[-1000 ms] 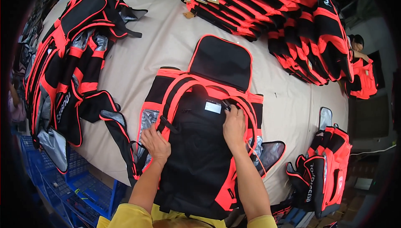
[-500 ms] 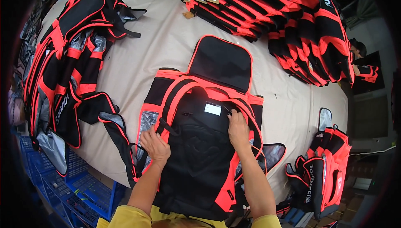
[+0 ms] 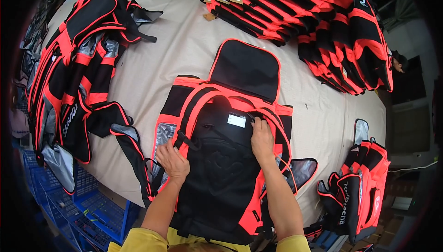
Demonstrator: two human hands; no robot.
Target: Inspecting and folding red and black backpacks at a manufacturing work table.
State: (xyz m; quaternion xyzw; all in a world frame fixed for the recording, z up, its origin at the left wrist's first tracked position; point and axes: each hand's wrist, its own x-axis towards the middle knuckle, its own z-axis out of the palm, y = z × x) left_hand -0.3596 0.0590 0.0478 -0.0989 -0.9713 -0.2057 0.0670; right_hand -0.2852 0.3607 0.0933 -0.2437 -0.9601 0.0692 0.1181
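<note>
A black and neon-coral backpack [image 3: 221, 169] lies in front of me, its back panel facing up and its top flap [image 3: 247, 69] folded out to the far side. My left hand [image 3: 173, 162] is closed on the left shoulder strap [image 3: 185, 122] near its black buckle. Beside a small white label [image 3: 236, 121], my right hand [image 3: 262, 141] is closed, fingertips together at the upper right of the back panel. What those fingertips hold is too small to make out. Silvery lining shows at the pack's left side pocket.
Similar backpacks lie heaped at the left [image 3: 76, 72] and stacked at the far right [image 3: 286, 7]. Another pack [image 3: 362, 187] sits at the right edge of the beige-covered table [image 3: 323, 127]. Blue plastic crates [image 3: 99, 217] stand below at the left. Part of another person [image 3: 399, 61] shows behind the stack.
My right hand has shifted slightly up and left beside the label. The left hand keeps its place. At the far right, the other person has moved lower and is more hidden by the stack.
</note>
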